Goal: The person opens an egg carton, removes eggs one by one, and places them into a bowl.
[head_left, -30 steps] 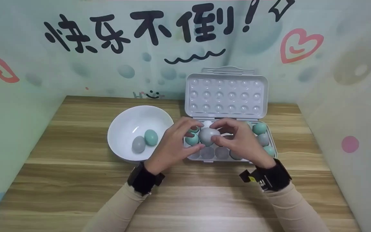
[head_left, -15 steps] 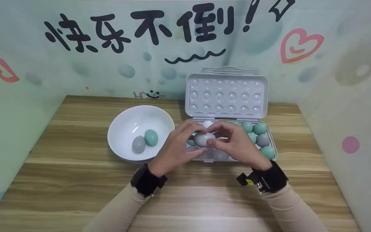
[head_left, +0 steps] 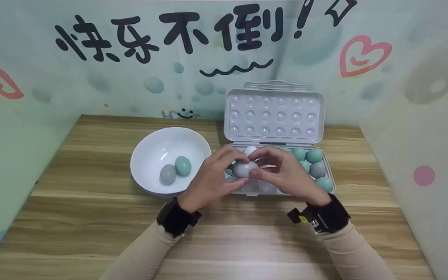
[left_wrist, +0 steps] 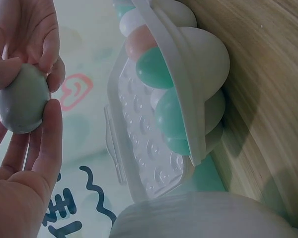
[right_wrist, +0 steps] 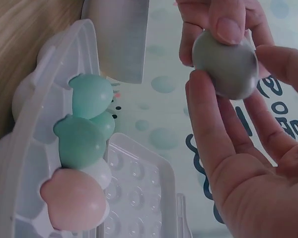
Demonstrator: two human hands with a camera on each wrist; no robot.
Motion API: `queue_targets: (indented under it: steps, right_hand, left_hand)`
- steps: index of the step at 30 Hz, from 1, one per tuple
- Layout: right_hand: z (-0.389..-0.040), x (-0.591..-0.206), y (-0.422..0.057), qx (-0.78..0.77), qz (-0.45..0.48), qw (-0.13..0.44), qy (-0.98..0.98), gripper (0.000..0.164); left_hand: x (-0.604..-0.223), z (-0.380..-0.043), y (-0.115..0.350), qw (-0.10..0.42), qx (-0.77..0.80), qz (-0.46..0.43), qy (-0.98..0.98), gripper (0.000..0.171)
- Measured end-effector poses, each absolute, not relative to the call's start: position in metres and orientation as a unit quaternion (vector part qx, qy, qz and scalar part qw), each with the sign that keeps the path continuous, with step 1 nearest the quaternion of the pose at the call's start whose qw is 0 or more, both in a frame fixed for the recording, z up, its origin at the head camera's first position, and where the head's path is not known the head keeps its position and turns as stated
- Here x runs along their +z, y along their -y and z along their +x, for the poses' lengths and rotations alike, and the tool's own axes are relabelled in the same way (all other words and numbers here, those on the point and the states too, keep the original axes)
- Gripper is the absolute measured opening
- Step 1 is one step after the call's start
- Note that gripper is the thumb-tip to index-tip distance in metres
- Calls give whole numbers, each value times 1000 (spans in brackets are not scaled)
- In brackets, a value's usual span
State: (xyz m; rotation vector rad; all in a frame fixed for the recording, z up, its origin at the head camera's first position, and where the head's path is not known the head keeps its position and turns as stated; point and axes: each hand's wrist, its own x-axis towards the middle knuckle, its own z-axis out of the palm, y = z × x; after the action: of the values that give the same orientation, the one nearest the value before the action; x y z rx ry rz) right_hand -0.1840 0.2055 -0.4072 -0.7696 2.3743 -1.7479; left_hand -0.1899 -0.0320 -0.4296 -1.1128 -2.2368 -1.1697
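Both hands hold one grey egg in the air over the front left of the egg carton. My left hand has thumb and fingers around the egg's left side. From the other side, my right hand pinches it between thumb and fingers. In the left wrist view the egg stands between the two hands, well apart from the carton. The right wrist view shows a thumb of the left hand pressed on the egg. The hands hide much of the carton's middle.
The carton's lid stands raised against the back wall. Its tray holds teal, grey and white eggs, and a pink egg shows in the right wrist view. Left of it, a white bowl contains a grey egg and a teal egg.
The held grey egg has turned onto its side and shifted slightly left and toward the body. My right hand has moved left with it, uncovering more teal eggs at the carton's right.
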Motion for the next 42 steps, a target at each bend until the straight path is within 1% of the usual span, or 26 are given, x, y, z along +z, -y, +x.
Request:
queue_targets:
  steps: [4,13,17,21,25,30,38,42]
  right_hand:
    - [-184,-402,-210,-578,-252,34,-775,31]
    - [-185,-399,-220,-503,-264,-52,-821,29]
    - [-186,-399,-224,-465,-273,-84,-838,32]
    - [-186,-401,-231,-427,-278,-107,-854,36]
    - [-186,-405,-239,-385,-277,-119,-872,39]
    - [-187,-411,-246,-331,-285,-134,-890,45]
    - [-187,-418,-255,-296,-303,-138,-895,51]
    - [-186,-419,-258,-285,-306,-133,-899,52]
  left_hand:
    - [-425,-192,40,189,-415,-389,800,38]
    - [-400,-198,75,153,-404,-346,833,35]
    - [-389,-201,95,143,-381,-335,850,34]
    - [-387,-203,120,136,-365,-318,864,35]
    - [-392,-204,144,121,-350,-306,877,34]
    - [-398,-207,165,87,-322,-302,893,36]
    - [-406,-210,181,19,-276,-288,917,35]
    - [-411,-211,187,6,-257,-299,919,34]
